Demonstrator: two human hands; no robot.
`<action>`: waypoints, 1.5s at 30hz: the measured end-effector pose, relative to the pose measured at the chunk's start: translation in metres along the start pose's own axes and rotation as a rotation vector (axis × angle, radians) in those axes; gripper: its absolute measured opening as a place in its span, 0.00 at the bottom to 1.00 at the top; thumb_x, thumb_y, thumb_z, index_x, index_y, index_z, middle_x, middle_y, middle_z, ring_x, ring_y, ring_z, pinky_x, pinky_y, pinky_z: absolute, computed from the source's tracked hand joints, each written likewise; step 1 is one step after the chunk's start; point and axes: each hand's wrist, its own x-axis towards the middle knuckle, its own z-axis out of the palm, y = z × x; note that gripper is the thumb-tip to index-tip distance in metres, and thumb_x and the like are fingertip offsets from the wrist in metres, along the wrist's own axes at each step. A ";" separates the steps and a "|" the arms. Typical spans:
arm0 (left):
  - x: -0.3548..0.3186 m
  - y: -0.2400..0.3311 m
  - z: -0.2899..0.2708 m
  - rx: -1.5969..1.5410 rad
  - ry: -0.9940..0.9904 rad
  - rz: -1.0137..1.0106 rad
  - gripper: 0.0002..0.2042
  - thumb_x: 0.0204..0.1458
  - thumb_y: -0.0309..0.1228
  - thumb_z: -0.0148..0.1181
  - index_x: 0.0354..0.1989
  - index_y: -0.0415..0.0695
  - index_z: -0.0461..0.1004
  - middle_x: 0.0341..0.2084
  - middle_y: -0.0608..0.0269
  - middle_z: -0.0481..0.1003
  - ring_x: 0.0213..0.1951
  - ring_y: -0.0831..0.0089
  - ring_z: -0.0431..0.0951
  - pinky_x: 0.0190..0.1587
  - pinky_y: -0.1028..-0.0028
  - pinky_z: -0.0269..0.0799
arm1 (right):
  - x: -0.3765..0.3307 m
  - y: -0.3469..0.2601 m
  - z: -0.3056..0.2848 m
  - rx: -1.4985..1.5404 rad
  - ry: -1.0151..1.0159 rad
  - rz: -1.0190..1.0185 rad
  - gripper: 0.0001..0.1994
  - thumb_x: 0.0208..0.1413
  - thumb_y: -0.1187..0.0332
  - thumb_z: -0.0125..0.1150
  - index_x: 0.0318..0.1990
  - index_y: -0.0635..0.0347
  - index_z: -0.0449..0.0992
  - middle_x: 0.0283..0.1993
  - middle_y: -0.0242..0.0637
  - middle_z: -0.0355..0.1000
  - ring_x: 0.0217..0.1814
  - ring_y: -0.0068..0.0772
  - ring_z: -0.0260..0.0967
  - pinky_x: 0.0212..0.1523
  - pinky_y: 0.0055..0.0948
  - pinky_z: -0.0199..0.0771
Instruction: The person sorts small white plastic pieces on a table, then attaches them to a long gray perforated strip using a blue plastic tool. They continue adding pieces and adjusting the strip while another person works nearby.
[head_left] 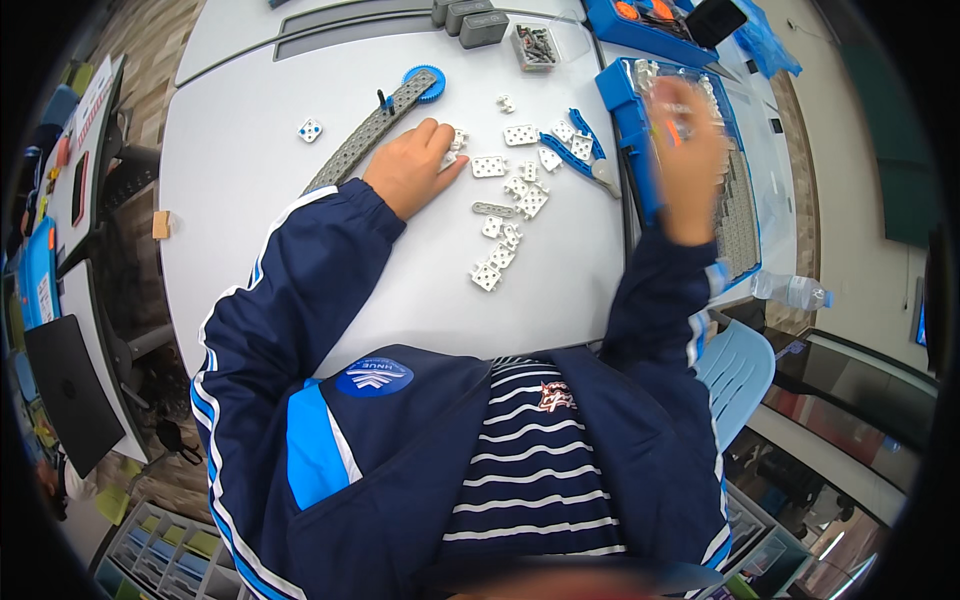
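My left hand point(412, 168) rests on the white table. Its fingers curl around a white plastic connector point(458, 140), which shows between thumb and forefinger. Beside that wrist lies a long grey perforated beam point(365, 138) with a blue gear point(432, 84) at its far end. To the right, my right hand point(688, 160) is over an open blue case point(628, 120) of building parts, smeared by motion, so its grip is unclear. Between the hands, several white perforated connectors point(533, 201) are scattered, with a short grey beam point(493, 209) among them. Blue-handled pliers point(575, 155) lie near the case.
A small clear box point(536, 46) of small parts and grey blocks point(483, 29) stand at the back. A lone white connector with blue dots point(310, 130) lies far left. A water bottle point(793, 290) is at the right, above a light blue chair point(738, 368).
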 end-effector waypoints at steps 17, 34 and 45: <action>0.288 0.121 0.090 -0.057 -0.036 0.316 0.22 0.57 0.52 0.59 0.44 0.45 0.77 0.30 0.49 0.81 0.35 0.51 0.83 0.37 0.56 0.79 | -0.093 -0.041 0.107 0.135 -0.315 -0.224 0.34 0.50 0.42 0.67 0.58 0.55 0.73 0.63 0.48 0.60 0.66 0.52 0.51 0.70 0.52 0.44; 0.349 0.121 0.146 -0.417 -0.353 0.430 0.20 0.65 0.46 0.49 0.48 0.43 0.81 0.41 0.56 0.83 0.42 0.61 0.83 0.49 0.67 0.76 | -0.089 -0.049 0.093 0.284 -0.526 -0.118 0.38 0.46 0.38 0.69 0.59 0.55 0.74 0.70 0.55 0.54 0.74 0.59 0.43 0.71 0.57 0.37; 0.303 0.112 0.155 0.274 -0.431 0.623 0.36 0.64 0.64 0.32 0.75 0.57 0.50 0.74 0.58 0.51 0.75 0.61 0.49 0.75 0.53 0.40 | -0.103 -0.073 0.104 0.240 -0.489 -0.226 0.26 0.49 0.49 0.69 0.51 0.51 0.75 0.54 0.44 0.63 0.62 0.49 0.56 0.63 0.48 0.53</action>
